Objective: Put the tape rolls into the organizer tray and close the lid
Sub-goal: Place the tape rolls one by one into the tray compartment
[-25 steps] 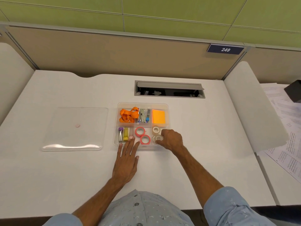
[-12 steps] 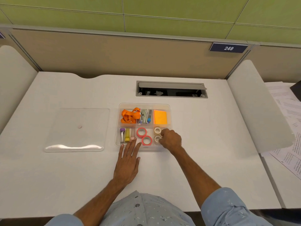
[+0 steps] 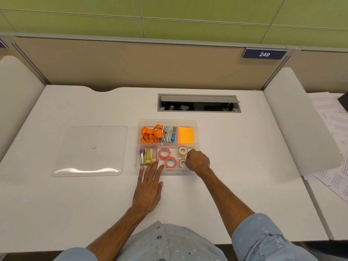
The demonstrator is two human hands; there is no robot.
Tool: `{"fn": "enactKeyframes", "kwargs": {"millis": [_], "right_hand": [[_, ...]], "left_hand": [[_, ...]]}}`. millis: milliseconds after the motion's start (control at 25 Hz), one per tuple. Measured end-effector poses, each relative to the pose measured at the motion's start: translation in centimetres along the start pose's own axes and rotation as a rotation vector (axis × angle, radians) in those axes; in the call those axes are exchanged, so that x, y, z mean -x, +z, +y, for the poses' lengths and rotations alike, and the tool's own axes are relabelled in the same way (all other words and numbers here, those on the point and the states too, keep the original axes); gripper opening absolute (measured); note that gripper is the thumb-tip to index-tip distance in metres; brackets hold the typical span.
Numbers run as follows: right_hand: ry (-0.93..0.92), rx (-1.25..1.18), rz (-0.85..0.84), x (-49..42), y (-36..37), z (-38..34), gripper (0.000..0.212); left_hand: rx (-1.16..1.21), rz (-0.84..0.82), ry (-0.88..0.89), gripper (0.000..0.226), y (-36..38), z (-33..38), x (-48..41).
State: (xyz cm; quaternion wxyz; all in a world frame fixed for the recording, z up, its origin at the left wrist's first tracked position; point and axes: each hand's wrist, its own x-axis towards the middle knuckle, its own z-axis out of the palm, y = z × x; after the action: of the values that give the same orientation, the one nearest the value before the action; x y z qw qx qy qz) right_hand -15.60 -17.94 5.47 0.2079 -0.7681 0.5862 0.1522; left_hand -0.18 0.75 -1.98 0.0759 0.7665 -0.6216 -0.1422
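A clear organizer tray (image 3: 138,147) sits mid-desk. Two pink tape rolls (image 3: 164,153) (image 3: 170,162) lie in its near middle compartment. Two cream tape rolls (image 3: 182,150) (image 3: 182,163) lie in the near right compartment. My right hand (image 3: 197,160) rests in that same compartment, fingers curled just right of the cream rolls; what is under the fingers is hidden. My left hand (image 3: 149,187) lies flat on the desk with fingers spread, its fingertips touching the tray's front edge. The clear lid (image 3: 90,151) lies flat on the desk, left of the tray.
The tray's other compartments hold an orange lanyard (image 3: 150,135), metal clips (image 3: 168,134), orange sticky notes (image 3: 186,135) and small tubes (image 3: 145,156). A cable slot (image 3: 198,103) opens behind the tray. White side dividers stand left and right; papers (image 3: 335,129) lie at the far right.
My right hand has shifted slightly back and to the right inside the compartment, uncovering the nearer cream roll. My left hand stays flat at the tray's front edge.
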Motion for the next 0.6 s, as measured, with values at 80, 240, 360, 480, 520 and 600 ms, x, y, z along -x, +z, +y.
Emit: {"fn": "enactKeyframes", "kwargs": {"millis": [80, 240, 360, 480, 520, 600], "right_hand": [[-0.021, 0.014, 0.015, 0.0, 0.1, -0.1, 0.03], [-0.028, -0.001, 0.02, 0.2, 0.0, -0.3, 0.029], [-0.031, 0.011, 0.027, 0.5, 0.0, -0.3, 0.028], [-0.037, 0.001, 0.035, 0.8, -0.1, -0.3, 0.028], [-0.039, -0.007, 0.037, 0.9, -0.1, -0.3, 0.028], [-0.029, -0.063, 0.055, 1.1, -0.1, -0.2, 0.027]], "left_hand": [[-0.002, 0.005, 0.005, 0.065, -0.1, 0.0, 0.0], [0.002, -0.005, 0.0, 0.065, -0.1, 0.0, 0.0], [0.001, -0.01, 0.002, 0.065, -0.1, -0.2, 0.1], [0.0, -0.007, 0.005, 0.065, -0.1, -0.2, 0.1], [0.013, -0.002, 0.005, 0.064, -0.2, -0.1, 0.1], [0.052, 0.008, -0.001, 0.063, -0.4, 0.2, 0.1]]}}
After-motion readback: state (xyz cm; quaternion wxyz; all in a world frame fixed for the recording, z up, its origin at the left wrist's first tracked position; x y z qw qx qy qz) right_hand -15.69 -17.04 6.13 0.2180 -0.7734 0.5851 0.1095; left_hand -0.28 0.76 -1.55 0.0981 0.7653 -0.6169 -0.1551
